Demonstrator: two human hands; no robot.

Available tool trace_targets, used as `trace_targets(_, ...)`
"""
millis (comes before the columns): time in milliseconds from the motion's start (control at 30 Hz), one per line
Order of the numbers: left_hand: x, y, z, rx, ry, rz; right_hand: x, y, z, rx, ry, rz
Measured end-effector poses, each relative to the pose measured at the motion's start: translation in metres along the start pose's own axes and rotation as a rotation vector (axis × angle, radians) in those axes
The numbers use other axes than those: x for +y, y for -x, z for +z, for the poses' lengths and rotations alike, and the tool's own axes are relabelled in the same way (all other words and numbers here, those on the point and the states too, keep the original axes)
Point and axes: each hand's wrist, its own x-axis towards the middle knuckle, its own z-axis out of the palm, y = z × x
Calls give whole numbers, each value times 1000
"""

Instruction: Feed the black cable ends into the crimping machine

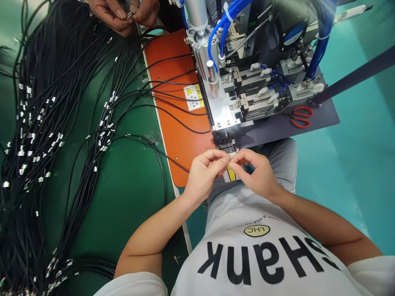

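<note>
My left hand (208,170) is closed in a pinch in front of the machine's near end. A black cable (177,164) runs across the orange plate (168,135) into this hand. My right hand (256,170) pinches from the other side, thumb and forefinger meeting the left fingertips. Between them shows a small silvery metal end (231,156), mostly hidden by the fingers. Just beyond the fingertips is the black fixture (226,142) of the machine. Several other black cables lead over the orange plate into the machine's side.
A pneumatic press machine (206,82) with blue hoses stands ahead. Bundles of black cables (27,135) with silver ends cover the green table (132,181) at left. Another person's hands (126,14) hold a small metal part. Red-handled scissors (301,117) lie at right.
</note>
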Motion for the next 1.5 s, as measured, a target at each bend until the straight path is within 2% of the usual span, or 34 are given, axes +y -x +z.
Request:
trace_targets(200,-1,0,0,-14,-28,43,-5,-7,-12,9,16,-3)
trace_targets(633,-1,0,-1,-7,-47,19,-4,-7,-9,5,-54,51)
trace_targets(867,-4,0,0,-12,-60,50,-2,-1,-6,55,-68,36)
trace_targets(967,-3,1,0,-15,-84,62,-2,-6,-14,-31,-100,67)
trace_targets(1200,-1,2,2,-23,-96,60,4,-25,-30,-251,-341,252)
trace_targets(1500,-3,1,-2,-53,-55,36,8,-23,-29,-311,-373,248)
